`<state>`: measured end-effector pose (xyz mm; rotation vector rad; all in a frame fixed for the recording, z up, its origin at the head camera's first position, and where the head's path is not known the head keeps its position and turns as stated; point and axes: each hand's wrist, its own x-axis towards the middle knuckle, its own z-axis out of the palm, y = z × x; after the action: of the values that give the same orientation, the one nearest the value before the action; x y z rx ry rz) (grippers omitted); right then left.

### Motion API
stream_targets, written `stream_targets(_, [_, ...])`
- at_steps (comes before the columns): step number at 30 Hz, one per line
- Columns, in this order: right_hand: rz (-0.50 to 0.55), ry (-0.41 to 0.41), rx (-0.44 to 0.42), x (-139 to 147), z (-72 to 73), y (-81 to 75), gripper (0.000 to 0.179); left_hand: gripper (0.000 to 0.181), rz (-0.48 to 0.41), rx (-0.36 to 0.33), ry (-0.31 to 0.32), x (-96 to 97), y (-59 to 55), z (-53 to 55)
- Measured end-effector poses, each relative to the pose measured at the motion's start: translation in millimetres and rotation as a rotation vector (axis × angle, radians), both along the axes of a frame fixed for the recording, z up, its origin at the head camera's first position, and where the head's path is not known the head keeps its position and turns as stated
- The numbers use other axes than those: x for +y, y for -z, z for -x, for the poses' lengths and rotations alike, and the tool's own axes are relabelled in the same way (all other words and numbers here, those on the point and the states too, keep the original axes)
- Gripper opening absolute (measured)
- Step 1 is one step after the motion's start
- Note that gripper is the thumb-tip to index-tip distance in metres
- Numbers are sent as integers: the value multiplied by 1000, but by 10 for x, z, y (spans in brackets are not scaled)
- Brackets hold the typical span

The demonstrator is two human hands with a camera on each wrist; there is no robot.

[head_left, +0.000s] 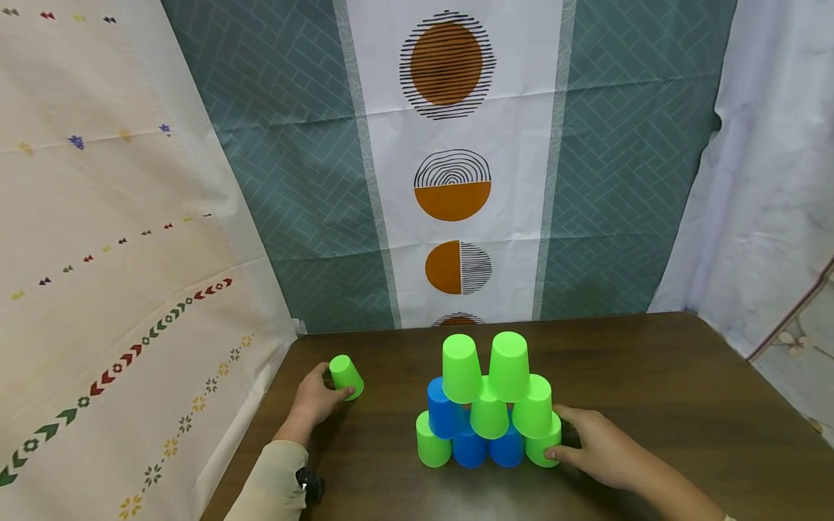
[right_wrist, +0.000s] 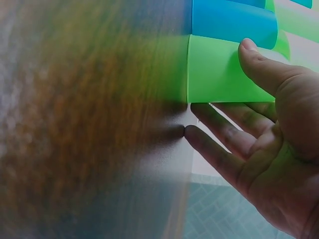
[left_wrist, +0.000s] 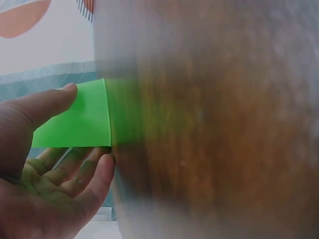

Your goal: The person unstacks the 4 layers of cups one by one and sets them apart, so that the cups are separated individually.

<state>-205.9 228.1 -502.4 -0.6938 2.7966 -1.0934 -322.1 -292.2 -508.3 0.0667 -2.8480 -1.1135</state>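
At the left of the table, my left hand grips a green cup that stands upside down. The left wrist view shows the thumb on one side of this green cup and curled fingers on the other. To the right, green and blue upside-down cups form a three-tier pyramid. Two green cups are on top; a blue cup and two green ones lie below. My right hand holds the bottom row's right-end green cup between thumb and fingers. In the right wrist view, a blue cup adjoins it.
The dark wooden table ends at the back against a grey-green and white curtain printed with orange circles. A cream patterned cloth hangs along the left edge, and a whitish cloth along the right.
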Motion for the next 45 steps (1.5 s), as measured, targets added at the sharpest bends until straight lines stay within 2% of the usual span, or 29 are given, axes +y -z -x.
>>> stream_targets(7, [3, 1, -7, 3, 0, 1, 73, 84, -27, -10, -24, 13, -38, -79])
stream_targets(11, [1, 3, 2, 5, 0, -2, 73, 90, -105, 27, -28, 53, -151, -183])
stream_targets(13, [-4, 5, 10, 6, -3, -4, 73, 86, -206, 87, -31, 111, -268, -249])
stream_targets(16, [-9, 5, 17, 7, -5, -5, 72, 77, -387, 223, -8, 255, -514, -367])
stream_targets(18, [-10, 4, 20, 9, -5, -7, 71, 71, -473, 298, 38, 390, -701, -459])
stream_targets(20, [-12, 5, 26, 10, -4, -11, 70, 66, -518, 347, 104, 535, -874, -552])
stream_targets(23, [-16, 5, 37, 12, -3, -17, 68, 64, -548, 364, 212, 753, -1066, -677])
stream_targets(28, [-13, -6, 41, 11, 0, -14, 68, 64, -557, 352, 357, 1086, -1229, -836])
stream_targets(32, [-14, -19, 46, 15, 3, 2, 63, 61, -515, 326, 437, 1308, -1302, -930])
stream_targets(39, [-11, -33, 48, 24, 10, 28, 60, 58, -429, 280, 507, 1561, -1335, -1010])
stream_targets(45, [-7, -32, 41, 20, 3, 25, 62, 62, -383, 273, 526, 1692, -1261, -1016])
